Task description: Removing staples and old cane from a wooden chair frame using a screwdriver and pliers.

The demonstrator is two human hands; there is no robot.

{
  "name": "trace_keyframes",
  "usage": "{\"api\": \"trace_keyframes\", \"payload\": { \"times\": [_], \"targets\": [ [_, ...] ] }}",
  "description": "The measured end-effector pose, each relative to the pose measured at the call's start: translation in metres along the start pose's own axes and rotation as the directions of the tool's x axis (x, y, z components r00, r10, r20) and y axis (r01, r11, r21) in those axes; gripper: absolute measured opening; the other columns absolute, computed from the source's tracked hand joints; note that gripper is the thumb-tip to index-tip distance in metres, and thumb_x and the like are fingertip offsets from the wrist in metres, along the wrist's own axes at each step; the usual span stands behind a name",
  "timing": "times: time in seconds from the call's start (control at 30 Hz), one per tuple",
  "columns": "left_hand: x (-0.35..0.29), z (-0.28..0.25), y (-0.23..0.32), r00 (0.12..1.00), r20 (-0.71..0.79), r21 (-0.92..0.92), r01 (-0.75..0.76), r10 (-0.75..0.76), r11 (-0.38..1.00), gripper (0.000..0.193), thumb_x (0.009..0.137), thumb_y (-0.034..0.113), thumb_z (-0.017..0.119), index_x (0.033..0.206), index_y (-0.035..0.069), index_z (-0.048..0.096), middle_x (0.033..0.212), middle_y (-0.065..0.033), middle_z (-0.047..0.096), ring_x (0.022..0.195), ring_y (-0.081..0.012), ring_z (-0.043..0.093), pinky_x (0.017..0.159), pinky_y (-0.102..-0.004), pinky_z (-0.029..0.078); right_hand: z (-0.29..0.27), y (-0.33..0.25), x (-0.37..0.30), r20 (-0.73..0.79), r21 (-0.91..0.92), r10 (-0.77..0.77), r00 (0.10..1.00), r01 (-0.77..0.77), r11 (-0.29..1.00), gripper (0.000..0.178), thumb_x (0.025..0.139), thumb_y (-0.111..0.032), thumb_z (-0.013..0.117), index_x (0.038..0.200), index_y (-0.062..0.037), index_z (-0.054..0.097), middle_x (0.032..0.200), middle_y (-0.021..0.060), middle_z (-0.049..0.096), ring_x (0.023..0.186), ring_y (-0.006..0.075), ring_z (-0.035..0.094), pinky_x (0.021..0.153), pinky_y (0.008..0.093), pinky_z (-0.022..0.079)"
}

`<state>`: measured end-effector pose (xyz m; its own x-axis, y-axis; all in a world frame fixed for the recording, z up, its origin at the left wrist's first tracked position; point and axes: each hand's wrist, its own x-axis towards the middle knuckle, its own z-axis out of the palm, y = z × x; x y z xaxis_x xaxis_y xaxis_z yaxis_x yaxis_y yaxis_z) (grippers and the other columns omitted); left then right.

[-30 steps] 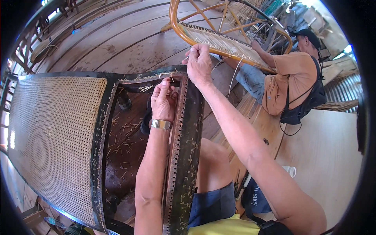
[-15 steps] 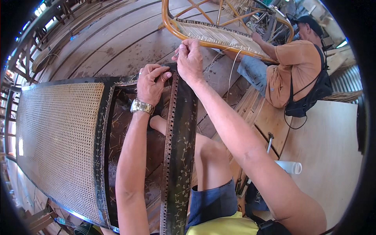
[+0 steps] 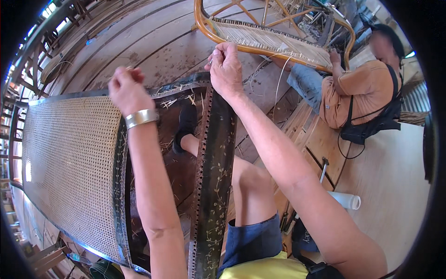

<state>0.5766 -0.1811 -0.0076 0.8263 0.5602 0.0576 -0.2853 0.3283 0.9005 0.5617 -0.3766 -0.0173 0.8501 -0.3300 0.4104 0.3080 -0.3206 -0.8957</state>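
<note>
A dark wooden frame with painted vine patterns [image 3: 216, 186] stands before me, a row of small holes along its near rail. At the frame's far right corner, my right hand [image 3: 226, 69] is closed in a pinch; whatever its fingertips hold is too small to make out. My left hand [image 3: 131, 93], with a metal watch [image 3: 141, 118] on its wrist, is raised over the frame's far edge beside the woven cane panel [image 3: 69, 172]. It is blurred, with its fingers curled together, and I cannot see what is in them. Loose straw-coloured bits [image 3: 173, 101] lie along the far rail.
A person in an orange shirt [image 3: 367, 88] sits at the right, working on a bamboo-coloured frame [image 3: 204, 28] strung with pale strands. A hammer [image 3: 324, 168] and a whitish cylinder [image 3: 346, 200] lie by my right arm. My leg [image 3: 248, 186] is under the frame.
My left hand has left the frame's corner and moved left toward the cane panel. My right hand stays nearly in place. The other person has leaned and shifted slightly right.
</note>
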Motion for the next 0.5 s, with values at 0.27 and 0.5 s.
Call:
{"api": "trace_keyframes", "payload": {
  "times": [0.27,0.5],
  "targets": [
    [-0.03,-0.056,-0.023,0.815,0.57,0.451,-0.421,0.109,0.787,0.05,0.085,0.013,0.08,0.131,0.005,0.062,0.113,-0.0116,0.073,0.102,-0.0267,0.069,0.091,-0.0394,0.054,0.005,-0.005,0.0,0.019,-0.004,0.034,0.999,-0.033,0.999,0.007,0.108,-0.011,0.046,0.112,-0.0049,0.046,0.085,0.0053,0.061,0.067,0.0118,0.065,0.063,0.0283,0.055],
    [-0.021,-0.016,-0.044,0.499,0.86,0.324,-0.695,0.107,0.641,0.028,0.084,0.013,0.081,0.111,0.009,0.075,0.109,-0.0088,0.076,0.095,-0.0257,0.073,0.086,-0.0336,0.056,0.01,-0.004,-0.004,0.045,-0.026,0.033,0.998,-0.032,0.999,0.009,0.109,-0.012,0.046,0.112,-0.0044,0.047,0.086,0.0049,0.06,0.067,0.0117,0.065,0.063,0.0277,0.055]
  ]
}}
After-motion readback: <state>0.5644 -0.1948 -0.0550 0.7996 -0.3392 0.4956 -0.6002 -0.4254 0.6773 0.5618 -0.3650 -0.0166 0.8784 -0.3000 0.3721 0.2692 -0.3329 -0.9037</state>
